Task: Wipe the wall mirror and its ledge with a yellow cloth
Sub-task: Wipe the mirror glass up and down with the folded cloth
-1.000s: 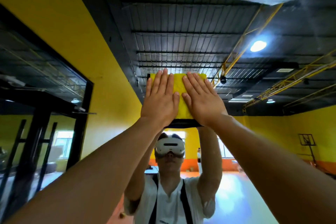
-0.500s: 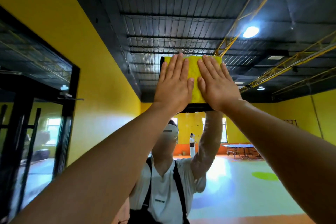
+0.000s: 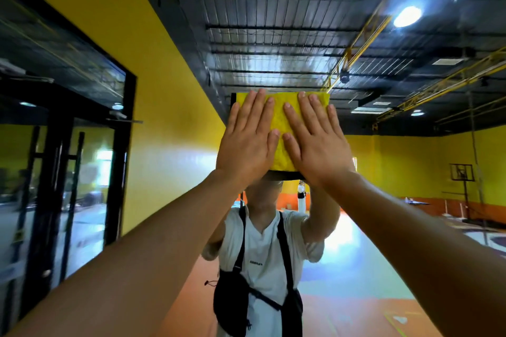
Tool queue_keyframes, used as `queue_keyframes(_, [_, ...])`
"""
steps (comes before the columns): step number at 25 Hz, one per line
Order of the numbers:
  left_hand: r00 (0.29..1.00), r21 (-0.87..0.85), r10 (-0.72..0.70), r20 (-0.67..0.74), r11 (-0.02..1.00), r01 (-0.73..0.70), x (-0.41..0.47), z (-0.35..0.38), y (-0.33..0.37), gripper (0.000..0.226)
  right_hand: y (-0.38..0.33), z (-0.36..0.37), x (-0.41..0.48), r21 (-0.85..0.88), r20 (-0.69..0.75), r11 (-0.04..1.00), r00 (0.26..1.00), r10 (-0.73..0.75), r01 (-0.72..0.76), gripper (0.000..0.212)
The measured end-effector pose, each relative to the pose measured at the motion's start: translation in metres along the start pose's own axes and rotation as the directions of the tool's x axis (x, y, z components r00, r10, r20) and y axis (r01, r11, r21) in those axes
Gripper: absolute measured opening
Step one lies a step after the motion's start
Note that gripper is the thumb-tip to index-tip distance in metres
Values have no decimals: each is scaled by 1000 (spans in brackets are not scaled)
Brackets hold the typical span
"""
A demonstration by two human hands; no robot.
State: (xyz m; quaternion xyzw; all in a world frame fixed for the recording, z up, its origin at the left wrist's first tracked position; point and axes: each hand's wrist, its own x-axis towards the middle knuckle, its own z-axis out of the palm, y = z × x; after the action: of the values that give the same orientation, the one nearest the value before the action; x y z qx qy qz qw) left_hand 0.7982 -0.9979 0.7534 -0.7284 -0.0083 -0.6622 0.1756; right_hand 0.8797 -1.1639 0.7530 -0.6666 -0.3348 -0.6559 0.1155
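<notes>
Left hand (image 3: 246,145): flat, fingers straight and close together, palm pressing the left part of the yellow cloth (image 3: 282,123); nothing gripped.
Right hand (image 3: 315,145): likewise flat and outstretched, pressing the cloth's right part; the two thumbs lie just beside each other.
Yellow cloth: spread flat on the wall mirror (image 3: 273,35) under both palms, at the end of raised arms.
Wall mirror: fills the view, showing the reflected person (image 3: 262,254) in a white shirt with a black bag (image 3: 232,298) at the waist.
Change from half a second ago: both hands stay flat on the cloth. The cloth sits a little lower in view, more of the reflected torso and the bag show, and the reflected head is now behind the hands.
Hard to make out: most of the cloth is covered by the hands. The dark strip along its left and lower edges is unclear. Forearms are cut off at the frame's bottom.
</notes>
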Motion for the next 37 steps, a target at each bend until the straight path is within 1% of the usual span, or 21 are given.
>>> queue_keyframes(3, [1000, -9, 15, 7, 1000, -15, -28, 2, 3, 62, -10, 9, -27, 12, -58, 1000, 998, -10, 10, 60])
queue_keyframes(5, [1000, -15, 15, 18, 1000, -14, -46, 1, 6, 62, -16, 11, -44, 18, -66, 1000, 998, -20, 21, 60])
queue_keyframes(9, [999, -26, -4, 38, 1000, 5, -89, 1, 15, 62, -30, 10, -82, 5, -26, 998, 998, -64, 64, 61])
queue_keyframes(12, [998, -19, 4, 62, 1000, -3, -121, 2, 21, 62, -42, 12, -112, -27, -20, 997, 997, -74, 74, 61])
queue_keyframes(15, [996, -18, -4, 92, 1000, 6, -148, 0, 28, 64, -52, 11, -135, -62, -22, 991, 993, -116, 115, 61])
queue_keyframes(18, [994, -34, -12, 110, 999, 16, -180, -2, 36, 66, -61, 8, -165, -69, 16, 987, 990, -144, 144, 62])
queue_keyframes(23, [995, -54, -18, 93, 998, 23, -231, -1, 48, 67, -79, 13, -211, -28, 43, 993, 992, -116, 118, 61])
queue_keyframes(30, [990, -35, -2, 138, 999, 7, -307, 3, 73, 69, -99, 21, -292, 4, 128, 996, 987, -94, 94, 62])
queue_keyframes(33, [985, -26, -40, 165, 999, 45, -321, 2, 84, 68, -102, 10, -303, 6, 154, 993, 981, -115, 115, 61])
queue_keyframes(37, [981, -32, -55, 187, 998, 62, -326, 0, 86, 63, -97, 2, -291, 117, 167, 982, 971, -168, 150, 61])
